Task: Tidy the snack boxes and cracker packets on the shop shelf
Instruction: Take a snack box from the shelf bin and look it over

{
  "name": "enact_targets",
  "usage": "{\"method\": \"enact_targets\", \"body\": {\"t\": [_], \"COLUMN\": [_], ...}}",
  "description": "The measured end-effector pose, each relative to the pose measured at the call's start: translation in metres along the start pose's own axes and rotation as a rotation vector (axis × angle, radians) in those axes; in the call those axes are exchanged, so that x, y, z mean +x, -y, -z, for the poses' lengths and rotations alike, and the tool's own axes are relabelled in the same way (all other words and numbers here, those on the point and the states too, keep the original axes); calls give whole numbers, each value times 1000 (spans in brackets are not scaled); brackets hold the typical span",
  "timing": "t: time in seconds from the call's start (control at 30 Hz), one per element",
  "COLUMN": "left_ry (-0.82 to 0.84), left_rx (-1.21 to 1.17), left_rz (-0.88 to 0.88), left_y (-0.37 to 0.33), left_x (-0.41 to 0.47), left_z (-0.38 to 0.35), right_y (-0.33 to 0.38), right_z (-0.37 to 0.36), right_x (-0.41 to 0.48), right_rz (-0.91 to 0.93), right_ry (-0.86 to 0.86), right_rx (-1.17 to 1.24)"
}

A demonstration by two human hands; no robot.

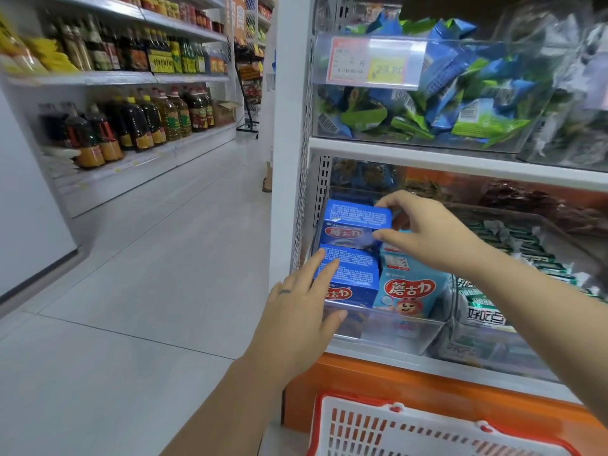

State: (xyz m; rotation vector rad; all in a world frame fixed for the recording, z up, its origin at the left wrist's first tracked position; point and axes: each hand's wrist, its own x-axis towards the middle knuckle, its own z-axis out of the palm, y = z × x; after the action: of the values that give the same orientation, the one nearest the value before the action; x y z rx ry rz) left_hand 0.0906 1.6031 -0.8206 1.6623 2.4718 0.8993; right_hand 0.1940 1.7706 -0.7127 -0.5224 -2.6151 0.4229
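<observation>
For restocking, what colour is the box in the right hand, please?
The box is blue, seen in head view.

Across the aisle on the left, the opposite shelving had a low row of dark sauce bottles with yellow labels. That ran into golden cooking-oil bottles and a cardboard box at the far end. One level up were more dark bottles, plus yellow packets nearer. Pale tiled floor in between. Far down the aisle, someone's sandalled foot just showed. Near, bottom right, sat a white shopping basket with a red rim, in front of an orange panel.
</observation>
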Motion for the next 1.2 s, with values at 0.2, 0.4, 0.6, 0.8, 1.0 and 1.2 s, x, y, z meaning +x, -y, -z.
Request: {"method": "enact_targets", "body": {"t": [0.2,0.4,0.6,0.8,1.0,1.2], "left_ry": [-63,-358,-405,-399,-356,-268], "left_rx": [23,-504,-813,-958,-954,-911], "left_rz": [0,102,83,35,-23,-29], "left_y": [-4,-28,-54,-77,-111,-142], "left_x": [-2,-4,-10,-23,-43,-68], "left_z": [3,27,43,52,56,20], "right_y": [18,24,32,38,39,23], "right_z": [5,4,13,34,63,88], "right_x": [-31,-55,-70,-94,-138,-198], "right_rz": [94,93,152,196,194,12], "right_ry": [-120,-189,-248,-323,-330,-223], "right_rx": [19,-4,-19,-49,-69,31]}}
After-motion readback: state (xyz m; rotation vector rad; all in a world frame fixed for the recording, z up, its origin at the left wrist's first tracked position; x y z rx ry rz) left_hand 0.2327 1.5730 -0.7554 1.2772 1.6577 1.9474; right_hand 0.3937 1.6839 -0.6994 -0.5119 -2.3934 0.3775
